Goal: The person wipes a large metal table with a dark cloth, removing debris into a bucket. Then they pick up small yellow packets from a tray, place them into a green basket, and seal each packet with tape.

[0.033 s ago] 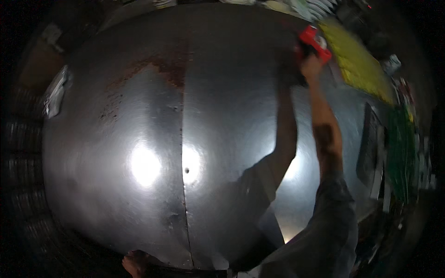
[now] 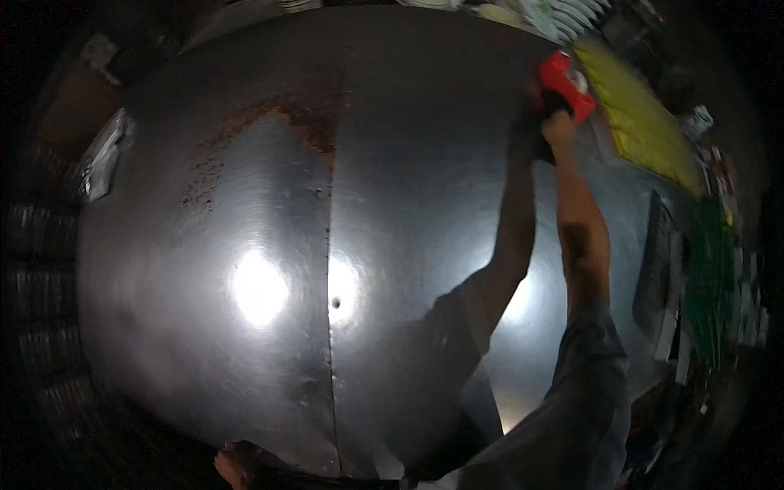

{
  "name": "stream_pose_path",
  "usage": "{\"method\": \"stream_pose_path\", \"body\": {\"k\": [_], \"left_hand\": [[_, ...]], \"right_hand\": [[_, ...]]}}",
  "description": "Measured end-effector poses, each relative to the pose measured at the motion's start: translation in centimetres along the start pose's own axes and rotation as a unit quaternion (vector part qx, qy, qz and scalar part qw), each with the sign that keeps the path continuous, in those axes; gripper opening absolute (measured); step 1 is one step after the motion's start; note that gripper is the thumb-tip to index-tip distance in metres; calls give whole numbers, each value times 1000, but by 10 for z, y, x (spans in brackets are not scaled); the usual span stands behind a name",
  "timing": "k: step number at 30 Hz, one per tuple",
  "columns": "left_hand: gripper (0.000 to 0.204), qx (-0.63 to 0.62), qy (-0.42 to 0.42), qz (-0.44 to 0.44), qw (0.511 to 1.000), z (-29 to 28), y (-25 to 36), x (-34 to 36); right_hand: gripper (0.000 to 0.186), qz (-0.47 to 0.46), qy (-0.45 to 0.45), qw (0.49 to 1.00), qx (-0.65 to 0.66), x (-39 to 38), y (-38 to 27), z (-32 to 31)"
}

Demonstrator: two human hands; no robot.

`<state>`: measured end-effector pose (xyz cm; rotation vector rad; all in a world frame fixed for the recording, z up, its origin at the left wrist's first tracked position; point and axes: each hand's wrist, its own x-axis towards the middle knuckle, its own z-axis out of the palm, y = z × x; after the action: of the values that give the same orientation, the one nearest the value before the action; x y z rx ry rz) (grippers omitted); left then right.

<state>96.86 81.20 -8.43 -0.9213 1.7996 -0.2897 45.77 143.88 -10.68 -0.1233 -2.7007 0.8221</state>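
Note:
My right hand (image 2: 560, 129) reaches to the far right of a shiny steel tabletop (image 2: 408, 163), gripping a red tool (image 2: 567, 86) that looks like a tape dispenser, slightly blurred. A yellow padded or bagged item (image 2: 633, 114) lies just beside the tool. Rust-brown stains (image 2: 298, 122) mark the left half of the top, which a dark seam divides. At the bottom edge my left hand (image 2: 234, 464) is in dim light, its fingers curled at the table's near edge.
A clear wrapped bundle (image 2: 106, 155) lies on the left edge, with stacked items (image 2: 45, 269) beyond it. On the right are a dark flat piece (image 2: 653, 253), green material (image 2: 706, 278) and white strips. Stacked white pieces (image 2: 555, 16) line the far edge.
The view has shifted slightly, so the tabletop, my right hand and the red tool sit a little further right in the picture. My left hand stays at the near edge.

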Motion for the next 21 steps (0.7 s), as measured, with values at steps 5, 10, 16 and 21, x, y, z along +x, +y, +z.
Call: {"method": "stream_pose_path", "body": {"k": [5, 10, 16, 21], "left_hand": [[43, -97, 5, -32, 995, 40, -58, 74], [45, -136, 215, 63, 965, 105, -95, 126], [45, -116, 54, -62, 990, 50, -46, 49], [38, -83, 223, 10, 971, 72, -43, 70]], "right_hand": [[39, 135, -39, 979, -147, 53, 1, 83], [27, 73, -34, 997, 1, 78, -157, 207], [21, -1, 13, 996, 87, 51, -193, 174], [30, 71, -8, 996, -58, 45, -64, 111]]}}
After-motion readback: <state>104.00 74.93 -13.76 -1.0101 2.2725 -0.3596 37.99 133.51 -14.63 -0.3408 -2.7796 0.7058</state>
